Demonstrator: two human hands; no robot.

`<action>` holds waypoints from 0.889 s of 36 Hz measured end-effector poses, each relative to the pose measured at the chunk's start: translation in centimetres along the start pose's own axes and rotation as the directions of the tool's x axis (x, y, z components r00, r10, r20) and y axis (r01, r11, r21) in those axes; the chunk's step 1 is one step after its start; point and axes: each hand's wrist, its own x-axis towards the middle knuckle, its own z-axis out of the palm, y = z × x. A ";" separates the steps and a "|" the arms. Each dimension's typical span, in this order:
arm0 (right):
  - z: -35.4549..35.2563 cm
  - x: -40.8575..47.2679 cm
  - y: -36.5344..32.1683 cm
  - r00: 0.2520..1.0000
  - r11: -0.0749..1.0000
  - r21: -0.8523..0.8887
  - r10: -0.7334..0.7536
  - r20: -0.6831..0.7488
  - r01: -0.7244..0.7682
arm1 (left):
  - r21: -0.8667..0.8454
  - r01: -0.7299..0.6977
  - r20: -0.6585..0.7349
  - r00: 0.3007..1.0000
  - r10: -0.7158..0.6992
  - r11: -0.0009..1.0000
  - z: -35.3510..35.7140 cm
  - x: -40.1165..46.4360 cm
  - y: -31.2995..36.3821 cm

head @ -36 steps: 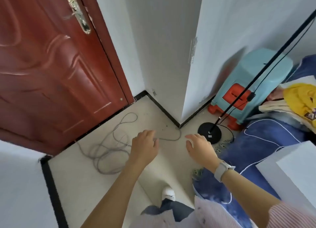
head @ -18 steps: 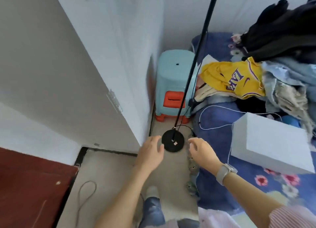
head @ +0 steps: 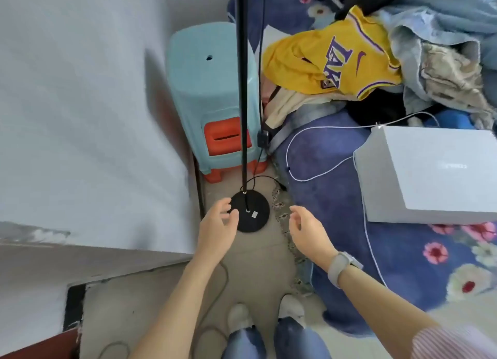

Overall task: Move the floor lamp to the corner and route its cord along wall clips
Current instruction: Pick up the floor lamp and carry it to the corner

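Head view, open hands (head: 218, 228) (head: 309, 233) flanking floor lamp (head: 250, 210), stacked stools (head: 212, 95) behind

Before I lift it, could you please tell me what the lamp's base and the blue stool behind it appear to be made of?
Lamp base: probably painted metal, a thin flat disc with a matte black finish, though the material is uncertain. Blue stool: moulded plastic, a smooth, slightly glossy one-piece shell with rounded edges, nested over an orange one.

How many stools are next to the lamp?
2, nested together: a light blue plastic stool on top, and an orange plastic stool under it, showing through the side opening and at the feet. Both stand against the white wall, behind the black round lamp base.
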 end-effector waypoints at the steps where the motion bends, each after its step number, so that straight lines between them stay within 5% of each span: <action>1: 1.2 1.7 1.2 1.000 1.000 0.015 -0.016 0.000 0.016 | -0.022 0.003 0.004 1.000 -0.003 1.000 1.0 1.5 -1.0; 6: 8.0 10.9 7.3 0.997 0.993 0.093 -0.076 -0.015 0.077 | -0.144 -0.008 -0.018 1.000 0.005 0.989 5.8 9.2 -7.3; 17: 21.2 28.8 15.9 0.932 0.912 0.195 -0.359 -0.042 0.360 | -0.111 -0.422 -0.006 0.906 0.424 0.900 12.9 23.2 -16.8; 24: 25.3 32.7 16.0 0.803 0.762 0.281 -0.593 -0.057 0.583 | -0.186 -0.545 -0.001 0.832 0.555 0.817 13.9 26.0 -17.4; 32: 28.1 35.1 15.9 0.799 0.724 0.375 -0.596 -0.081 0.579 | -0.191 -0.604 0.045 0.782 0.621 0.774 13.7 27.3 -18.2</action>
